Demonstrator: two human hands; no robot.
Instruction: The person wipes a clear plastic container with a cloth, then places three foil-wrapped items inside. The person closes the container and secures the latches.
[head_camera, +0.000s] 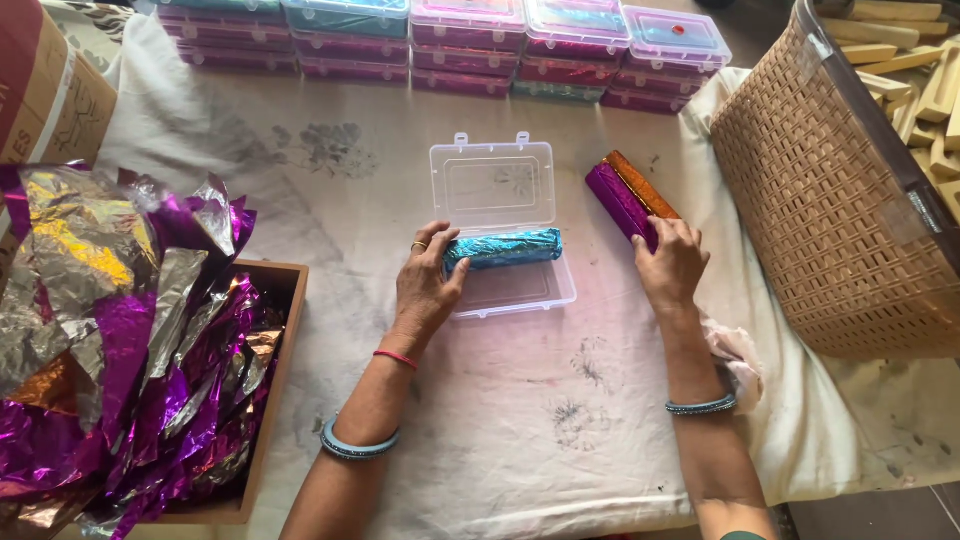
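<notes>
My left hand (428, 280) grips the left end of a blue foil-wrapped roll (505, 247) that lies across the far edge of the open clear plastic box's tray (520, 290). The box lid (493, 183) lies flat behind it. My right hand (671, 262) rests on the near end of a purple foil-wrapped roll (620, 203), with an orange foil-wrapped roll (641, 184) lying beside it on the cloth.
Stacks of closed clear boxes (470, 40) with coloured rolls line the far edge. A woven basket (830, 200) stands at right, pale bars (920, 70) behind it. At left a wooden tray (265, 400) overflows with crumpled foil sheets (110, 330). A cardboard box (40, 90) is far left.
</notes>
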